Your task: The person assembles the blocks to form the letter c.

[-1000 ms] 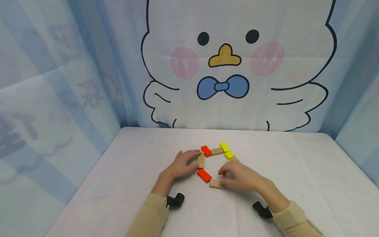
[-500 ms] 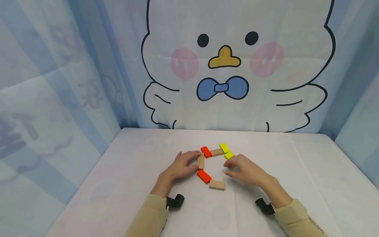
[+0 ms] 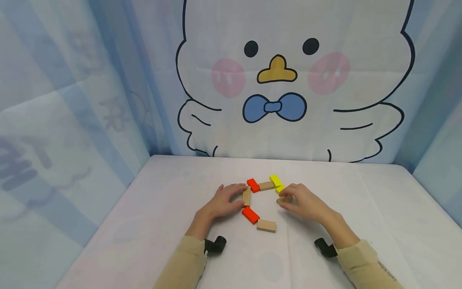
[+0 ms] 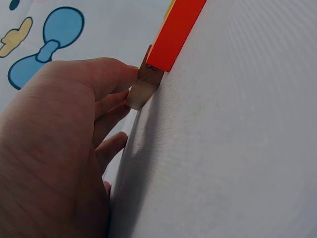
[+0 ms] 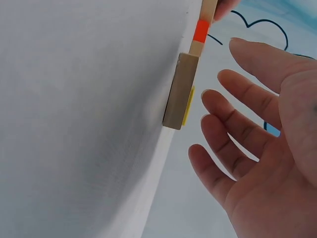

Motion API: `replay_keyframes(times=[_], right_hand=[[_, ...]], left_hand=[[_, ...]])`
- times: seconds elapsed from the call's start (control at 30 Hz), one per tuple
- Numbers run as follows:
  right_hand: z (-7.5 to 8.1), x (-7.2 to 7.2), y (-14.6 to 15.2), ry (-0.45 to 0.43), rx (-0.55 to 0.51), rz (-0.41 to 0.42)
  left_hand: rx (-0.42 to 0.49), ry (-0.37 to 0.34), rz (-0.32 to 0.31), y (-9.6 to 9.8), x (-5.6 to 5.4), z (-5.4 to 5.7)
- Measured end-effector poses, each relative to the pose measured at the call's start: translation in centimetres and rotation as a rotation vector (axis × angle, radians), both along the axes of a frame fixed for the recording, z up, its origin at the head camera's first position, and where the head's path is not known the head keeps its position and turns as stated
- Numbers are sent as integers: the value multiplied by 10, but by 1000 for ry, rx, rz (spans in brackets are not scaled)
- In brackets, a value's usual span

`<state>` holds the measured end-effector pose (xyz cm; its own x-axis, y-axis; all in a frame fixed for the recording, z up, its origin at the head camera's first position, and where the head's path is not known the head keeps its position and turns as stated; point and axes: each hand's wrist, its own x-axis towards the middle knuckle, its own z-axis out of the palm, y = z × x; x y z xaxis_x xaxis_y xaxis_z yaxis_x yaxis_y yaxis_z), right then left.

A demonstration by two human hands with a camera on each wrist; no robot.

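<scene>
Small wooden and coloured blocks form a loose ring on the white table. My left hand (image 3: 226, 199) pinches a plain wooden block (image 3: 246, 196) on the ring's left side, fingertips and thumb at its two ends. That block's end (image 4: 142, 93) shows past the thumb, below a red block (image 4: 177, 34). At the ring's right side my right hand (image 3: 306, 204) hovers around another wooden block (image 3: 283, 201), partly hidden behind the fingers. In the right wrist view the fingers (image 5: 218, 126) are spread with a gap to that wooden block (image 5: 181, 91).
A red block (image 3: 254, 185), a wooden block (image 3: 267, 186) and two yellow blocks (image 3: 275, 180) make up the far side. Nearer lie a red block (image 3: 250, 215) and a wooden block (image 3: 266, 226). A printed curtain (image 3: 278, 136) stands behind the table (image 3: 173, 241).
My right hand has left the near wooden block and moved up and away to the right-hand block. My left hand stays at its block. The view has shifted slightly.
</scene>
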<state>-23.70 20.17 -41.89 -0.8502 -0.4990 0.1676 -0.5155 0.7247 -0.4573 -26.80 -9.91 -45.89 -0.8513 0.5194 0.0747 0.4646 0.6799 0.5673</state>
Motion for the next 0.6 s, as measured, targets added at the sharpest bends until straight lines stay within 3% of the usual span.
replay_keyframes(times=[0.6], right_hand=[[1, -7, 4, -41, 113, -99]], left_hand=[[-7, -10, 10, 1, 2, 3]])
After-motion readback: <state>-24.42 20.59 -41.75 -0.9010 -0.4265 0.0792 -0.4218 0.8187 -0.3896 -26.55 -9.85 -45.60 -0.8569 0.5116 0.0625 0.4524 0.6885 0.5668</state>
